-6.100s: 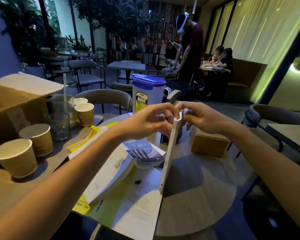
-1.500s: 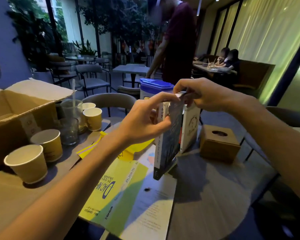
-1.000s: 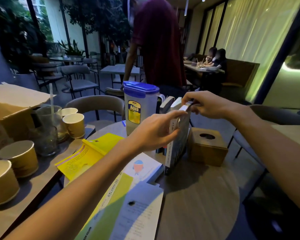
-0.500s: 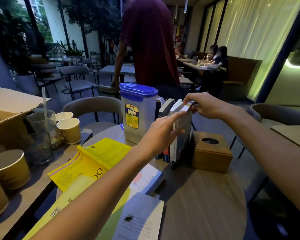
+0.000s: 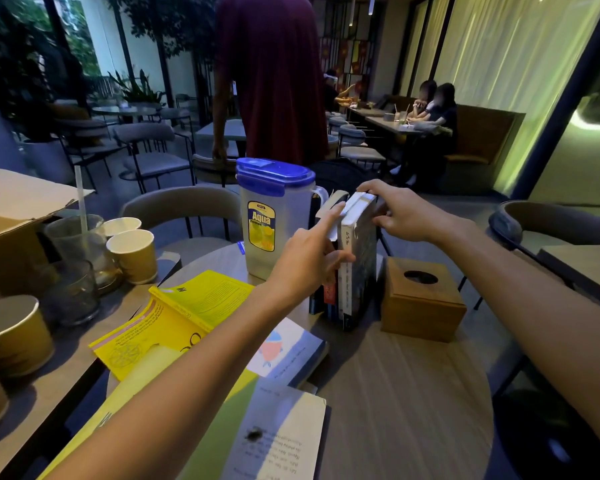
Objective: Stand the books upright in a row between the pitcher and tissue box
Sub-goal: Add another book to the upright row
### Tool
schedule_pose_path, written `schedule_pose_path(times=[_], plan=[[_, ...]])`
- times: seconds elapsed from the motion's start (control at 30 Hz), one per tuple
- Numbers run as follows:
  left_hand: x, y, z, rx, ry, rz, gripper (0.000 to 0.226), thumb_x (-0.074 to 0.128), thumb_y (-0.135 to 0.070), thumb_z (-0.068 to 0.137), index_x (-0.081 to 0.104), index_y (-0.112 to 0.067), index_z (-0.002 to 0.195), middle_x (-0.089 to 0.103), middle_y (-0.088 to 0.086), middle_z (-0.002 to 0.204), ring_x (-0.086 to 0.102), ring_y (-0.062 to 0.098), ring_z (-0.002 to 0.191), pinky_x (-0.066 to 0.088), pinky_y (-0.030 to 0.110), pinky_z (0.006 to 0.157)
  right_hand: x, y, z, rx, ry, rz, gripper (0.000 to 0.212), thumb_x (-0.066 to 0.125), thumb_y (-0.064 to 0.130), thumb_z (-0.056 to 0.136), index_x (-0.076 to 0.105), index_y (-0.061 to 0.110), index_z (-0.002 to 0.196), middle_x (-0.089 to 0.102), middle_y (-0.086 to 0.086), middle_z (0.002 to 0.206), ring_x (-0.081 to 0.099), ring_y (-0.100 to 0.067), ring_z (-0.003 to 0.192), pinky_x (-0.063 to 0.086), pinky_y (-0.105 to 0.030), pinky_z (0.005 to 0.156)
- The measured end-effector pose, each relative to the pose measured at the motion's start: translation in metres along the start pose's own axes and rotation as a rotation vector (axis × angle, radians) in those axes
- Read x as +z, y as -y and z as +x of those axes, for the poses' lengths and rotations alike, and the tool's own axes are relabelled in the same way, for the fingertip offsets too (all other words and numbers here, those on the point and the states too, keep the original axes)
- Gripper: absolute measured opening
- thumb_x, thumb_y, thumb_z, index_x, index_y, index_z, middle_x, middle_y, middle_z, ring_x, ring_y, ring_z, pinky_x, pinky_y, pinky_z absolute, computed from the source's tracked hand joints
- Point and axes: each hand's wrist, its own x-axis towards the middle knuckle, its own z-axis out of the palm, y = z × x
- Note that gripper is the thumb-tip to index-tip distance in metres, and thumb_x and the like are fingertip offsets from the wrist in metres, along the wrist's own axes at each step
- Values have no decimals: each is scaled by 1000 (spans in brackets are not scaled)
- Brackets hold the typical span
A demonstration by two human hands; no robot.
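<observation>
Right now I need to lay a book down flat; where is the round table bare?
Bare wood in front of the tissue box, along the near right rim of the round table. Crowded left: loose books.

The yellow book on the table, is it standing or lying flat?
Lying flat: the yellow book rests cover-up on the round table, left of the upright books.

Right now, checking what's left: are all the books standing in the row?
No, the yellow book and others lie flat on the table, apart from the upright books.
</observation>
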Motion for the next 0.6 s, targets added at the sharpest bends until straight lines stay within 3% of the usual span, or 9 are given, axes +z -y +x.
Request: schedule_pose_path(times=[0.17,0.33,0.43,0.6], plan=[[-3,-3,11,-8,18,140,74,72,-22,90,32,-24,152,74,15,104,74,23,76,63,42,65,4,-2,11,39,-3,-74,56,58,9,95,39,26,145,53,-11,135,55,-28,121,49,-49,100],[-1,-6,11,15,-19,213,71,71,-23,90,35,-20,151,71,18,115,73,26,86,62,42,75,6,-6,16,63,-33,-99,49,56,10,95,47,27,139,50,-12,129,49,-30,121,46,-46,102],[1,-6,11,44,-53,254,68,71,-25,90,38,-18,149,72,17,115,73,26,89,61,39,77,6,-6,14,66,-43,-87,49,59,9,94,47,25,139,50,-12,131,49,-30,123,45,-45,102],[-2,-4,11,50,-49,209,68,72,-26,89,38,-21,147,74,16,105,73,28,83,61,47,77,2,-1,7,42,-38,-63,53,58,4,94,46,23,143,45,-9,142,45,-26,131,45,-41,104]])
